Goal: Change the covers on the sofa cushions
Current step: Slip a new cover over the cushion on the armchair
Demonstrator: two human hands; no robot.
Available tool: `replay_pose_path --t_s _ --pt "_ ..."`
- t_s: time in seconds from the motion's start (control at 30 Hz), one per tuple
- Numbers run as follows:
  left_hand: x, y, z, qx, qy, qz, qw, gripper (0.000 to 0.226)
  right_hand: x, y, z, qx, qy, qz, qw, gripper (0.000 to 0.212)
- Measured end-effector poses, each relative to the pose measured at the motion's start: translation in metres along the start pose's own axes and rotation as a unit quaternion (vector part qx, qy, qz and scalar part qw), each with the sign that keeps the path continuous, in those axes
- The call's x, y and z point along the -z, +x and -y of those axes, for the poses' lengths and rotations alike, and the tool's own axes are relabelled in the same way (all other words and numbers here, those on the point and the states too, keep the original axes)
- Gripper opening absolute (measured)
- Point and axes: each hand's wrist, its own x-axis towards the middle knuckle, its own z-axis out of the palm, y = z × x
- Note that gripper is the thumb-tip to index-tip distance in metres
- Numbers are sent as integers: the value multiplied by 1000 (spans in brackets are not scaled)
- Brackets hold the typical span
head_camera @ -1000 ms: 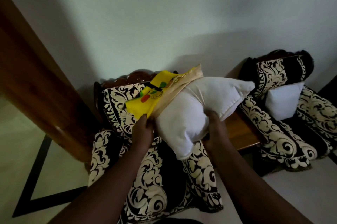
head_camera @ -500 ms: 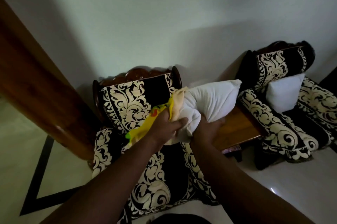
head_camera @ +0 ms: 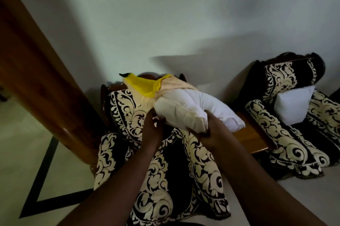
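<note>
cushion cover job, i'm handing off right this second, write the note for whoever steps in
Left hand: gripping the near edge of the yellow cover where it meets the cushion.
Right hand: closed on the bare end of the white cushion, holding it up above the left patterned chair.
Cover sits only on the far end of the cushion; most of the white insert is exposed.
A second bare white cushion leans on the right patterned chair, with no cover on it.
Done: nothing finished. I cannot tell whether the cover is going on or coming off.
Left: finish this cushion, then do the second.
</note>
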Motion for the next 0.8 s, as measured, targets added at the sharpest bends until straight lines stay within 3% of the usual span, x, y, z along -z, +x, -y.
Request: replay_pose_path --t_s 0.1,0.2,0.33,0.43,0.57,0.7,0.77,0.8 --pt "0 14 -16 -46 -30 -83 995 25 11 -12 0 -10 -18 39 999 43" --pt "12 27 -15 -99 3 -163 982 38 24 -20 5 -55 -4 59 997 33" --pt "17 31 -32 -187 113 -126 968 54 22 -31 1 -100 -74 24 992 35" --pt "14 24 -40 -236 168 -106 951 46 21 -28 3 -84 -115 27 989 34" --pt "19 45 -26 -85 179 -100 975 22 10 -26 -6 -120 -139 63 981 41" --pt "29 57 -18 -13 63 -80 995 17 -3 -30 -14 -116 -232 75 963 55" --pt "30 58 -25 13 19 -107 994 19 7 -35 -16 -36 -372 52 926 80" --pt "30 59 -31 17 -1 -123 992 21 17 -34 -19 69 -451 24 889 89"
